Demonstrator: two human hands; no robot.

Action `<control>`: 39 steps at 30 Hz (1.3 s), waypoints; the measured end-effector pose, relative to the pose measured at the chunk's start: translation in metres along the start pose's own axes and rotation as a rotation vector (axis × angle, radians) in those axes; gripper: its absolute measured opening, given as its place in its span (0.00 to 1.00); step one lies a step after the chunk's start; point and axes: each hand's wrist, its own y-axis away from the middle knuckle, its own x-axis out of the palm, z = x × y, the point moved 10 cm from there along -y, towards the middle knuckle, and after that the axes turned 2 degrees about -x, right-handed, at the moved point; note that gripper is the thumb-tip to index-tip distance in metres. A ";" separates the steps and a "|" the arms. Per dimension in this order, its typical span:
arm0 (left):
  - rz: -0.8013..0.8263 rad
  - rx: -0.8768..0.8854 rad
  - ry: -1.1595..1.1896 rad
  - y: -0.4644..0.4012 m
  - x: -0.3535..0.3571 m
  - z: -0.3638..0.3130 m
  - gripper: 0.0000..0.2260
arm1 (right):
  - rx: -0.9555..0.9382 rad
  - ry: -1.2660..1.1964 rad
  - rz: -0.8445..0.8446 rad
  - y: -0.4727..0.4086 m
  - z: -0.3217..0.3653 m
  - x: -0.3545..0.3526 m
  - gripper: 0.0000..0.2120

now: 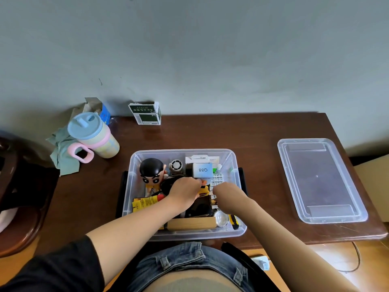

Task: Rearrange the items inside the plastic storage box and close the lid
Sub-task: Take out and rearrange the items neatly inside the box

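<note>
A person's two hands reached into a clear plastic storage box (134, 165) on a dark wooden table (210, 131). The left hand (184, 191) curled over a yellow item (203, 191), apparently gripping it, though the fingers hid the contact; the right hand (226, 191) dipped among the contents, its fingers out of sight. A black-haired cartoon figurine (152, 171) and a box marked "Q88" (202, 170) sat inside. The lid (321, 180) lay well apart at right; a pastel lidded cup (94, 134) stood at left.
</note>
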 end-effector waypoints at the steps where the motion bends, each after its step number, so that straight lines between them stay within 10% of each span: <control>1: -0.002 0.001 0.004 -0.001 0.002 -0.002 0.12 | 0.016 0.004 0.014 -0.002 -0.001 0.002 0.11; 15: 0.004 -0.025 -0.193 -0.001 -0.001 -0.009 0.10 | 0.020 -0.077 0.138 -0.021 0.006 0.044 0.14; 22: 0.034 0.044 -0.092 0.008 0.000 0.004 0.15 | 0.218 -0.643 0.064 -0.034 -0.011 0.049 0.13; 30: -0.089 -0.036 -0.107 0.017 -0.032 0.031 0.16 | 0.578 -1.919 0.285 -0.027 0.001 0.089 0.08; 39: 0.103 -0.089 -0.244 0.010 -0.023 0.039 0.12 | 0.600 -1.977 0.188 -0.035 0.007 0.078 0.07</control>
